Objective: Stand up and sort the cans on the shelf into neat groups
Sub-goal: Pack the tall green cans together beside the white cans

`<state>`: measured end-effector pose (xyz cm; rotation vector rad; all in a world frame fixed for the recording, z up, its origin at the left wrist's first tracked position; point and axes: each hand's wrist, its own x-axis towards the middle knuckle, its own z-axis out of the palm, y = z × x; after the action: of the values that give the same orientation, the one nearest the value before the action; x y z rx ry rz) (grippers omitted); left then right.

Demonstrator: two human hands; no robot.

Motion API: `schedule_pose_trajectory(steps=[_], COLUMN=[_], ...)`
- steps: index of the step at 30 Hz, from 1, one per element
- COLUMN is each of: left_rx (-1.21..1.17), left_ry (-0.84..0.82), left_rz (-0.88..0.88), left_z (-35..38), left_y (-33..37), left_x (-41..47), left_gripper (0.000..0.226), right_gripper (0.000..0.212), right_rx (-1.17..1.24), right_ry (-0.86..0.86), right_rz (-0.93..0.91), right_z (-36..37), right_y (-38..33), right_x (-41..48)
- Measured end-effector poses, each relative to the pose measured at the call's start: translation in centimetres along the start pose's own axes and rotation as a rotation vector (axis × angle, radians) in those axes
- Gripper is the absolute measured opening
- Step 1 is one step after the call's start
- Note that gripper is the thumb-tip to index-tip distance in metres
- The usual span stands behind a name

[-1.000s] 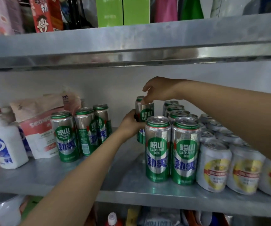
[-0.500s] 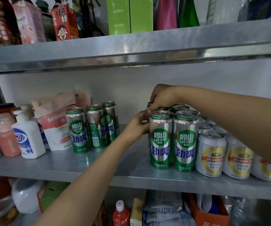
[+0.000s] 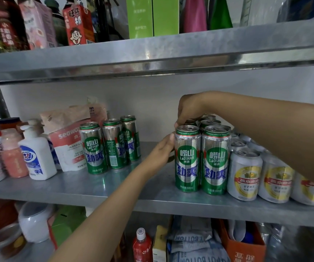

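On the metal shelf (image 3: 103, 186) several tall green Laoshan cans (image 3: 216, 159) stand upright in two rows right of centre. Both hands are on one green can (image 3: 190, 122) just behind the front-left can of that group; only its top shows. My right hand (image 3: 189, 108) comes down from above and pinches its rim. My left hand (image 3: 162, 151) holds its left side, fingers hidden behind the front can. Three more green cans (image 3: 112, 144) stand in a line further left. Short white-and-yellow cans (image 3: 245, 174) stand in rows to the right of the green group.
A white pump bottle (image 3: 37, 154), a pink bottle (image 3: 13, 154) and a red-and-white pouch (image 3: 67, 142) fill the shelf's left end. Bare shelf lies between the two green groups. The upper shelf's edge (image 3: 152, 53) hangs low overhead. Bottles and boxes sit on the shelf below.
The green can in both hands has moved right, from beside the group to close behind the front-left can. My right hand has come lower over it.
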<state>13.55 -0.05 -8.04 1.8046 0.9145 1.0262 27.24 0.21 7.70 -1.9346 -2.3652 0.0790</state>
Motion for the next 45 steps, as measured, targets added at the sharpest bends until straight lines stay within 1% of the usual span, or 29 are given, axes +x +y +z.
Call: schedule_pose_trajectory(steps=[2,4,6,8,10,12,14,15,18,22,26,31,35,39,41,45], left_rx=[-0.029,-0.009,0.053,0.067,0.030,0.007,0.000,-0.007,-0.018,-0.034,-0.034,-0.034,-0.027,-0.024,-0.026,-0.013], left_ry=[-0.075,-0.108,-0.117,-0.114,-0.048,0.017,0.035,0.033,0.034,0.051,0.073,0.107,0.124,0.179,0.178,0.164], left_rz=[-0.011,-0.007,-0.010,-0.023,-0.021,-0.001,0.023,0.028,0.031,0.027,0.019,0.018,0.026,0.031,0.020,0.006], left_z=[0.1,0.6,1.6,2.9,4.0,4.6,4.7,4.6,4.5,4.5,4.5,4.5,4.6,4.6,4.5,4.2], left_y=[0.0,0.2,0.1,-0.7,-1.6,-2.1,-2.4,-2.5,-3.0,-3.5,-3.7,-4.3,-4.8,-5.3,-5.4,-5.5], left_x=[-1.5,-3.1,-4.1,-4.2,-3.8,-3.5,-3.1,-2.9,-2.2,-1.0,0.2,1.6,3.1,4.3,4.8,5.9], left_gripper=[0.073,0.083,0.095,0.103,0.097,0.091,0.090,0.091,0.094,0.096,0.091,0.091,0.096,0.098,0.099,0.106], right_gripper=[0.052,0.059,0.064,0.062,0.052,0.038,0.026,0.024,0.023,0.022,0.020,0.020,0.019,0.018,0.020,0.031], right_rx=[0.010,0.039,0.075,0.099,0.098,0.105,0.136,0.150,0.180,0.125,0.108,0.106,0.137,0.166,0.148,0.086], right_ry=[0.036,0.049,0.018,-0.043,-0.078,-0.056,-0.026,-0.019,-0.035,-0.027,-0.036,-0.016,-0.026,-0.011,-0.004,0.019], right_rz=[-0.026,-0.051,-0.057,-0.046,-0.037,-0.030,-0.021,-0.018,-0.010,0.022,0.048,0.032,0.012,-0.007,-0.008,-0.017], right_z=[-0.3,-0.7,-1.1,-1.3,-1.2,-0.9,-0.7,-0.6,-0.7,-0.6,-0.5,-0.1,0.0,0.3,0.5,0.6], right_y=[0.0,-0.2,-0.4,-0.6,-0.6,-0.5,-0.5,-0.4,-0.3,0.2,0.8,1.3,2.4,3.1,3.2,3.8], right_x=[-0.5,-1.1,-1.9,-2.7,-3.0,-3.0,-2.7,-2.5,-2.0,-0.9,0.0,1.3,2.1,3.1,3.7,4.6])
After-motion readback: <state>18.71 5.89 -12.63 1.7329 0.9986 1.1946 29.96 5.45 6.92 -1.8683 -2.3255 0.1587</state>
